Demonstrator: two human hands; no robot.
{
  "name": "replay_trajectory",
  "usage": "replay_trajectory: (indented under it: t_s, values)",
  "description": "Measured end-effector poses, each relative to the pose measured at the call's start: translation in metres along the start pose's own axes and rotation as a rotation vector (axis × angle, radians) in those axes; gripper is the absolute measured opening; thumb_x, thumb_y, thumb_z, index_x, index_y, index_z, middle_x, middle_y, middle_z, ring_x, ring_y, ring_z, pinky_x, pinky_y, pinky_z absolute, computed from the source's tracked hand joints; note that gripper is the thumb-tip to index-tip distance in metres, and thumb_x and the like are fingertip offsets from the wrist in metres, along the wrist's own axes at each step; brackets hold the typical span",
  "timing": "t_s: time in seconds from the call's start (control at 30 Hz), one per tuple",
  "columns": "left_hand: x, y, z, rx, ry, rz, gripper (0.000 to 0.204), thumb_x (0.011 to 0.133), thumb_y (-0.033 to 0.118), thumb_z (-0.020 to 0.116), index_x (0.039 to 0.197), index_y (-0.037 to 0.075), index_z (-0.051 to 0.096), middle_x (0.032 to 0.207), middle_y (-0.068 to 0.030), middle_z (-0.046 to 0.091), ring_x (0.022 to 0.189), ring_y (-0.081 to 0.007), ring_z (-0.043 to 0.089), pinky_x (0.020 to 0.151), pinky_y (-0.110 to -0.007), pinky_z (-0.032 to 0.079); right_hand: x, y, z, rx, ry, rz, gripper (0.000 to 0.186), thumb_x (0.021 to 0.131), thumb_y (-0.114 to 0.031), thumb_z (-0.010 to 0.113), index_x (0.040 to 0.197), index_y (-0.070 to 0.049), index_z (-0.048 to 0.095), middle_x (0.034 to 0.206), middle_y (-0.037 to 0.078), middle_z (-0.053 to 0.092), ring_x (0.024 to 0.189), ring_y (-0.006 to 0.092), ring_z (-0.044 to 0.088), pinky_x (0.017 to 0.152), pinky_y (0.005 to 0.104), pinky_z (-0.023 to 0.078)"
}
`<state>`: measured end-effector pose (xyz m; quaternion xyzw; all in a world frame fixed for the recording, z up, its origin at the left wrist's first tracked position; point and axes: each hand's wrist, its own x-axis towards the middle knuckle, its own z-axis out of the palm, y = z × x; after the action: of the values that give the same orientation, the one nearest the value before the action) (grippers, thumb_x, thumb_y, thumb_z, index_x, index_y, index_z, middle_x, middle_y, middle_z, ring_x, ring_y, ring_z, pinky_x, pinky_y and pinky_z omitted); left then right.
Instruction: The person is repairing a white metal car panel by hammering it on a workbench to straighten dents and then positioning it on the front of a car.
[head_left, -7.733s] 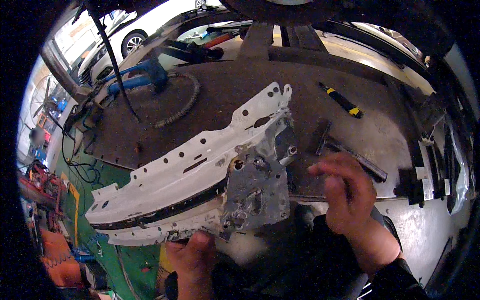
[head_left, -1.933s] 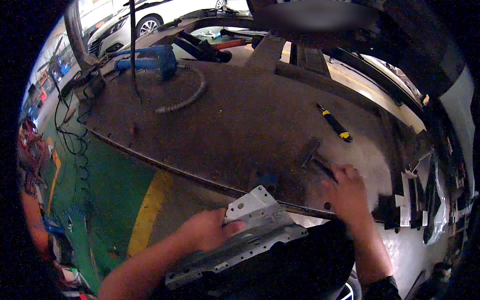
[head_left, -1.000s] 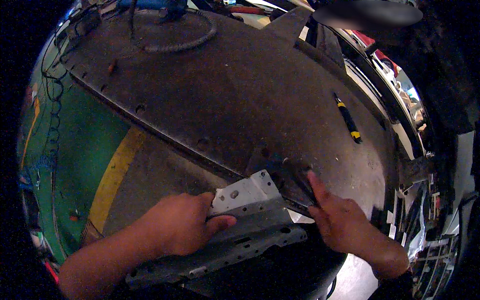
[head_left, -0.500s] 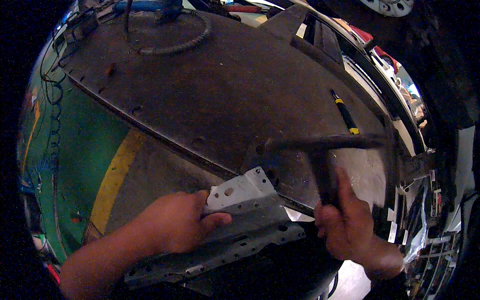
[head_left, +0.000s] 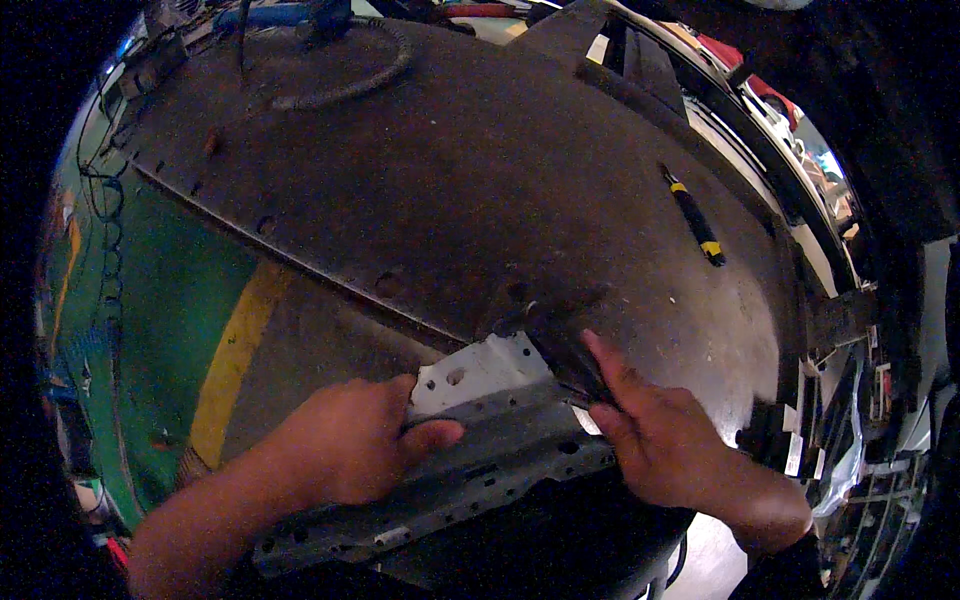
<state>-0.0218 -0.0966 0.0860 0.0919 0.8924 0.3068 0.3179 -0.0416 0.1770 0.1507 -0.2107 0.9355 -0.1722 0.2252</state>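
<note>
A perforated sheet-metal part (head_left: 500, 440), pale at its top end and grey below, lies across the lower middle, that end at the workbench's front edge. My left hand (head_left: 385, 440) is closed on its left side, thumb across the grey face. My right hand (head_left: 650, 430) grips a dark hammer (head_left: 565, 350), blurred, whose head is low over the pale end; whether they touch I cannot tell. A black-and-yellow cutter (head_left: 693, 218) lies on the metal workbench (head_left: 420, 180) beyond my right hand.
A blue tool (head_left: 310, 22) with a grey hose (head_left: 400, 60) is at the bench's back left. Coiled cables (head_left: 112, 240) hang down the left over a green floor (head_left: 160, 330) with a yellow stripe (head_left: 235, 350). Dark frames and metal parts (head_left: 840, 400) crowd the right.
Half a second ago the hammer was raised, its head farther right; now it is down at the part's pale end, my right hand tilted leftward with it. My left hand keeps its grip.
</note>
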Motion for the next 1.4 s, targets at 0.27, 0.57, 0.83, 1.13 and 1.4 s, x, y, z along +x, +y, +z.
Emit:
replay_trajectory:
  t_s: [0.27, 0.57, 0.83, 1.13, 1.4]
  values:
    - [0.003, 0.003, 0.002, -0.021, 0.014, 0.009, 0.064, 0.094, 0.056, 0.048, 0.112, -0.005, 0.055, 0.095, -0.0294, 0.065, 0.093, -0.0461, 0.063, 0.084, -0.052, 0.049, -0.023, -0.001, -0.003, 0.123, 0.247, -0.025, 0.06, 0.096, -0.015, 0.05, 0.15, -0.004, 0.024, 0.102, 0.03, 0.065, 0.088, 0.0468, 0.065, 0.077, 0.0451, 0.052]
    - [0.001, 0.006, -0.001, -0.029, 0.0, -0.024, 0.06, 0.094, 0.055, 0.05, 0.11, -0.002, 0.056, 0.097, -0.0285, 0.065, 0.095, -0.0457, 0.062, 0.084, -0.051, 0.049, -0.022, 0.009, 0.003, 0.08, 0.259, -0.005, 0.059, 0.096, -0.014, 0.05, 0.15, -0.007, 0.026, 0.1, 0.028, 0.066, 0.087, 0.0488, 0.063, 0.077, 0.046, 0.052]
    - [0.001, 0.003, -0.003, -0.108, -0.011, -0.002, 0.059, 0.094, 0.054, 0.05, 0.116, 0.0, 0.056, 0.103, -0.0261, 0.066, 0.099, -0.0446, 0.062, 0.088, -0.05, 0.048, -0.009, 0.009, 0.001, 0.013, 0.158, -0.012, 0.062, 0.094, -0.016, 0.052, 0.15, -0.009, 0.027, 0.095, 0.026, 0.066, 0.083, 0.0487, 0.064, 0.074, 0.0469, 0.052]
    - [0.025, 0.022, -0.014, -0.138, -0.133, 0.033, 0.059, 0.095, 0.053, 0.05, 0.118, -0.001, 0.058, 0.105, -0.0246, 0.067, 0.102, -0.0418, 0.063, 0.09, -0.047, 0.048, -0.022, 0.016, 0.006, 0.065, 0.183, -0.045, 0.064, 0.091, -0.016, 0.058, 0.149, -0.009, 0.03, 0.109, 0.027, 0.064, 0.091, 0.0469, 0.064, 0.079, 0.0464, 0.052]
    - [0.045, 0.026, -0.021, -0.047, -0.184, 0.101, 0.058, 0.096, 0.057, 0.047, 0.106, 0.003, 0.066, 0.091, -0.0212, 0.069, 0.087, -0.0362, 0.068, 0.076, -0.047, 0.052, -0.021, 0.021, 0.002, -0.024, 0.115, -0.143, 0.066, 0.091, -0.016, 0.06, 0.148, -0.003, 0.029, 0.118, 0.026, 0.061, 0.098, 0.0439, 0.064, 0.08, 0.0457, 0.054]
